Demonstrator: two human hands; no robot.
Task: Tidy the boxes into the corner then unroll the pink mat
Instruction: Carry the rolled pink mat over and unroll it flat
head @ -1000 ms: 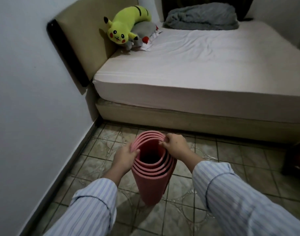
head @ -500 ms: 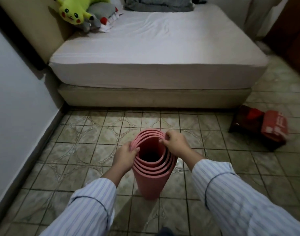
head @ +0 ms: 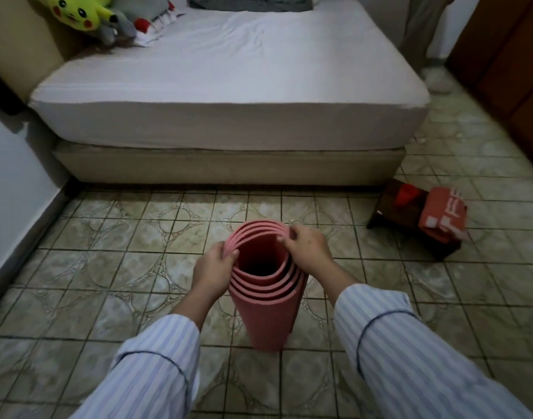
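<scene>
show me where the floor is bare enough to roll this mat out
Bare tiles run from the left wall to the rolled mat, along the bed base, and past it rightward. Crowded only by the bed's right corner: dark box and red box.

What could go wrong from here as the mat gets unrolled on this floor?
1. The pink mat stands on end, held only at its top rim by the left hand and right hand; it may tip or spring open unevenly.
2. The red boxes sit on the tiles to the right by the bed corner; a mat rolled that way could hit them.
</scene>
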